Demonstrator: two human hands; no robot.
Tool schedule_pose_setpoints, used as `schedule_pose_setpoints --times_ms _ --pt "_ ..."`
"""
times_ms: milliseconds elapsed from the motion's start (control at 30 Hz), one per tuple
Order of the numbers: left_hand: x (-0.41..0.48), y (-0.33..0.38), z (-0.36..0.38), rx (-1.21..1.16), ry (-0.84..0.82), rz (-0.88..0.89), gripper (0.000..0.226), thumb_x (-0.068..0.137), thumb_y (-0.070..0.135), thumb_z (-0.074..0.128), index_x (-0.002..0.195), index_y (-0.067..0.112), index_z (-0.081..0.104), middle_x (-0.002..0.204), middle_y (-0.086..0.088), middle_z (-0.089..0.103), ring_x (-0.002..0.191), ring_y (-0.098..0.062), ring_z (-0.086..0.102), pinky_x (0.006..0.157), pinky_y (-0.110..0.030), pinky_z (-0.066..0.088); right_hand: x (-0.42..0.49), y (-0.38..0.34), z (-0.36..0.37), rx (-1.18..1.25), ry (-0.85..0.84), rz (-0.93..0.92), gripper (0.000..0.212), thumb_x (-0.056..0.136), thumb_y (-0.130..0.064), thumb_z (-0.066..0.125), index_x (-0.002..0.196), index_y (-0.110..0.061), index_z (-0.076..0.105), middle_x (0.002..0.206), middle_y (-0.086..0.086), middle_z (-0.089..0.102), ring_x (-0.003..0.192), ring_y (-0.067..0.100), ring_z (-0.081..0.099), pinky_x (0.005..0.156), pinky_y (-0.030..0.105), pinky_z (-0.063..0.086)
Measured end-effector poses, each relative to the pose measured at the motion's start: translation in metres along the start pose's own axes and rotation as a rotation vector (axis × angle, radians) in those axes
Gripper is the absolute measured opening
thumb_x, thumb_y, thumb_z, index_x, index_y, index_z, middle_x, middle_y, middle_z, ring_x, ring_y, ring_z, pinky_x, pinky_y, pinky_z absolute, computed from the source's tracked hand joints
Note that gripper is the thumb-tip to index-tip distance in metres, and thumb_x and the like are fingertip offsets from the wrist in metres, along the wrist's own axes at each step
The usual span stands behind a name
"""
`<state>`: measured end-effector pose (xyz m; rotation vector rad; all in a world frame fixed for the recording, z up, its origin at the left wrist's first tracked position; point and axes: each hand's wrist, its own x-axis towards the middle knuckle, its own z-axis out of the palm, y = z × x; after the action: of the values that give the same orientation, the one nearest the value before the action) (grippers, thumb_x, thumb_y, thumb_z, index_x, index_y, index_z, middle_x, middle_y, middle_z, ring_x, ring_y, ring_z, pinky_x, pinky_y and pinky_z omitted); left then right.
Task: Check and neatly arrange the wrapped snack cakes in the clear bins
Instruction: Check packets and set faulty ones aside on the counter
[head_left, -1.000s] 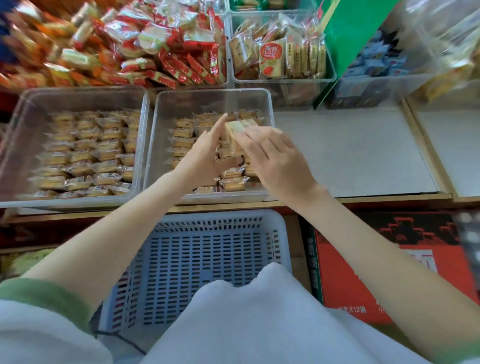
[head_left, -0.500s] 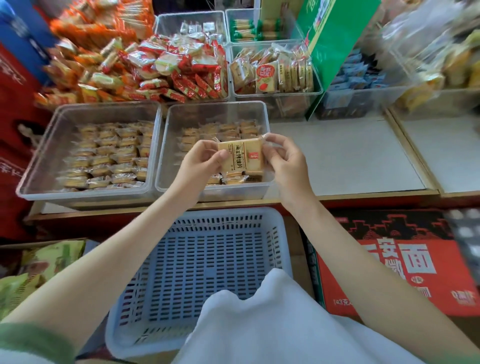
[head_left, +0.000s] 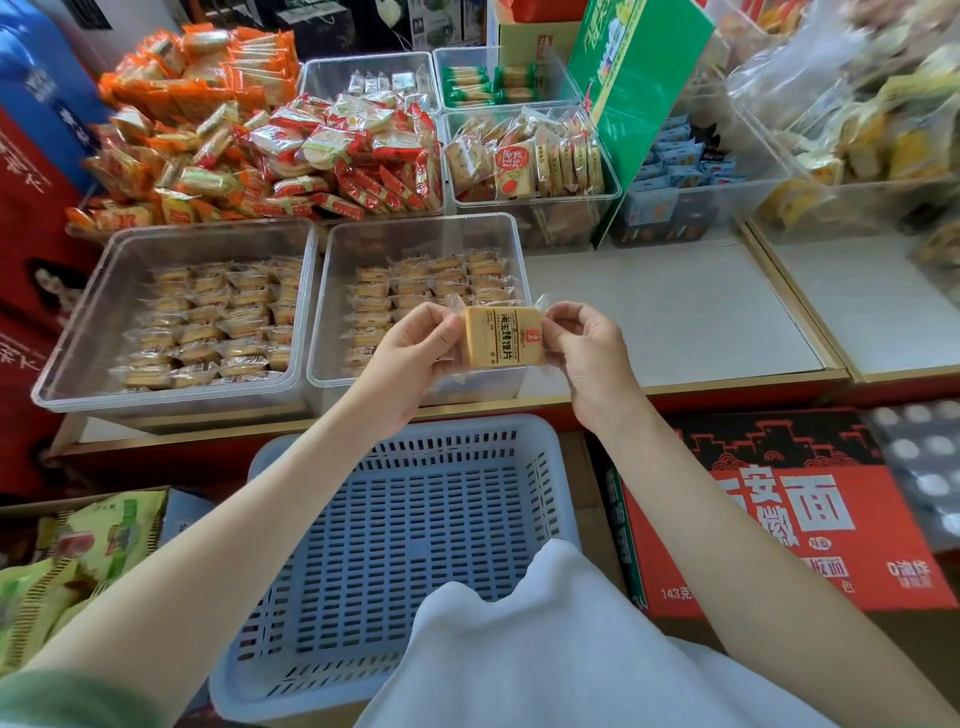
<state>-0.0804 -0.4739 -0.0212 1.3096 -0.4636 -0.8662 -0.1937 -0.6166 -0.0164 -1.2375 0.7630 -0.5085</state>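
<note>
The step in hand looks like the check. One yellow square snack cake in a clear wrapper (head_left: 501, 336) is held up in the middle of the frame, over the near edge of the clear plastic bin on the right (head_left: 421, 224). The left hand (head_left: 421, 343) pinches the left end of the wrapper, and the right hand (head_left: 582, 343) pinches the right end, so the printed side faces up. I think the next move is to lay this cake back flat in a row in that bin, with a soft hold so it does not crack. The clear plastic bin on the left (head_left: 208, 231) has rows of cakes too. The hands hide the near rows of the right bin, so I cannot tell where the gap is. The small print is too tiny to read, and the underside is out of sight. The upper right of the frame is blurry. White cloth (head_left: 545, 649) covers part of the blue plastic basket with slots (head_left: 415, 545) at the bottom.
</note>
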Motion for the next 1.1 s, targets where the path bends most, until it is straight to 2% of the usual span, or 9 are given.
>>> schedule_pose_setpoints --times_ms 367,467,567,633,733,833,933,1000,1100 --pt "-0.008 -0.004 -0.003 0.311 0.192 0.009 0.015 0.099 0.007 0.05 0.085 0.01 0.046 0.096 -0.011 0.073 0.081 -0.021 0.073 0.064 -0.033 0.061 -0.001 0.004 -0.002 -0.047 0.041 0.027 0.017 0.095 0.0 0.052 0.086 -0.014 0.055 0.086 0.005 0.062 0.086 0.023 0.062 0.066 0.026 0.051" --pt "-0.008 -0.004 -0.003 0.332 0.228 -0.042 0.005 0.098 0.015 0.055 0.098 0.014 0.051 0.104 -0.009 0.071 0.088 -0.014 0.072 0.075 -0.035 0.061 -0.003 0.001 0.001 -0.041 0.059 -0.006 0.018 0.096 0.0 0.051 0.086 -0.016 0.056 0.088 0.003 0.061 0.089 0.019 0.062 0.071 0.026 0.052" --pt "-0.011 -0.002 0.008 0.323 0.11 -0.108 0.029 0.097 0.028 0.055 0.124 0.02 0.051 0.12 -0.004 0.065 0.107 -0.013 0.065 0.095 -0.038 0.054 -0.01 0.0 0.014 -0.176 0.063 -0.144 0.017 0.094 -0.001 0.053 0.089 -0.017 0.057 0.091 0.001 0.061 0.089 0.015 0.059 0.077 0.026 0.053" --pt "-0.015 -0.003 0.019 0.12 -0.034 -0.122 0.042 0.094 0.033 0.055 0.132 0.017 0.048 0.125 -0.006 0.062 0.113 -0.018 0.06 0.101 -0.037 0.047 -0.017 -0.001 0.024 -0.307 -0.025 -0.264 0.014 0.093 -0.002 0.056 0.09 -0.016 0.058 0.088 -0.001 0.061 0.086 0.014 0.06 0.081 0.029 0.054" --pt "-0.013 -0.003 0.023 -0.004 -0.002 -0.039 0.06 0.082 0.04 0.064 0.132 0.013 0.047 0.125 -0.011 0.061 0.111 -0.026 0.06 0.102 -0.044 0.046 -0.024 0.0 0.033 -0.445 -0.215 -0.433 0.01 0.091 -0.002 0.058 0.095 -0.01 0.061 0.086 0.002 0.066 0.083 0.017 0.064 0.078 0.036 0.056" --pt "-0.009 0.0 0.014 -0.008 0.068 0.019 0.049 0.077 0.034 0.068 0.119 0.015 0.051 0.112 -0.011 0.065 0.103 -0.023 0.064 0.091 -0.038 0.054 -0.027 -0.002 0.031 -0.517 -0.343 -0.567 0.011 0.087 0.0 0.054 0.095 -0.006 0.059 0.083 0.008 0.064 0.078 0.022 0.063 0.073 0.043 0.055" --pt "-0.01 0.0 0.009 -0.086 0.039 0.005 0.047 0.077 0.027 0.066 0.12 0.012 0.052 0.105 -0.007 0.069 0.098 -0.019 0.068 0.084 -0.032 0.057 -0.025 -0.012 0.027 -0.566 -0.453 -0.612 0.014 0.086 0.001 0.052 0.095 -0.007 0.059 0.079 0.005 0.062 0.075 0.018 0.062 0.072 0.038 0.055" --pt "-0.009 -0.001 0.005 -0.1 0.036 0.003 0.042 0.08 0.022 0.065 0.119 0.011 0.054 0.109 -0.008 0.07 0.1 -0.021 0.069 0.087 -0.037 0.057 -0.023 -0.021 0.026 -0.447 -0.392 -0.573 0.018 0.089 0.004 0.05 0.097 -0.009 0.06 0.08 0.003 0.062 0.077 0.011 0.063 0.073 0.032 0.057" --pt "-0.006 -0.003 -0.001 -0.161 0.074 -0.049 0.027 0.088 0.016 0.061 0.114 0.015 0.057 0.11 -0.005 0.072 0.102 -0.022 0.069 0.09 -0.039 0.057 -0.008 -0.022 0.023 -0.377 -0.068 -0.458 0.02 0.092 -0.003 0.054 0.107 -0.015 0.057 0.09 -0.001 0.059 0.079 0.0 0.057 0.071 0.015 0.05"
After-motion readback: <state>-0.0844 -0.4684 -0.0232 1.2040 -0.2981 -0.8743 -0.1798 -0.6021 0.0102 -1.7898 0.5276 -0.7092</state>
